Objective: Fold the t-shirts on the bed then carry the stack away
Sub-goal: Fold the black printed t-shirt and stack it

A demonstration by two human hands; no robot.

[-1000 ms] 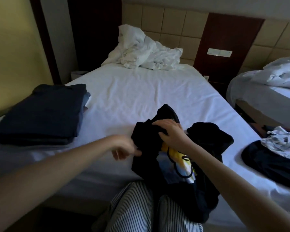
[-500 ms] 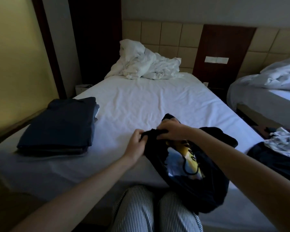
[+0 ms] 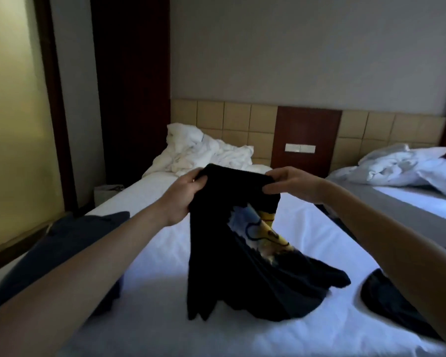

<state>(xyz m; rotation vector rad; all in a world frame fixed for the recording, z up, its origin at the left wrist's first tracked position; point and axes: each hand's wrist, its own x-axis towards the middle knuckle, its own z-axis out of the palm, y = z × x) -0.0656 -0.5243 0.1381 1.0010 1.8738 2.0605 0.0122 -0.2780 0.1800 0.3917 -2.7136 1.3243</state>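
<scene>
Nearest to us, two bare forearms reach in from seven and five o'clock over the white sheet of the bed. At six o'clock on that sheet lies the crumpled lower part of the black t-shirt, its hem spreading toward four o'clock. The rest of the cloth rises off the mattress to the hands. A printed picture in pale blue and yellow shows on its right side, partly lost in the folds.

At eight o'clock of the shirt we see a folded dark stack resting near the bed's left edge, partly behind the left forearm. At four o'clock a loose dark garment lies on the sheet, apart from the shirt and crossed by the right forearm.

Higher up, the left hand grips the left end of the shirt's top edge, its fingers curled round a bunch of cloth. The right hand pinches the right end of the same edge, its fingers closed on the fabric, and the edge runs stretched between the two.

Beyond the hands, at twelve o'clock, a rumpled white duvet is heaped at the head of the bed against a tan tiled headboard. At two o'clock we see a second bed with crumpled white bedding on it.
</scene>
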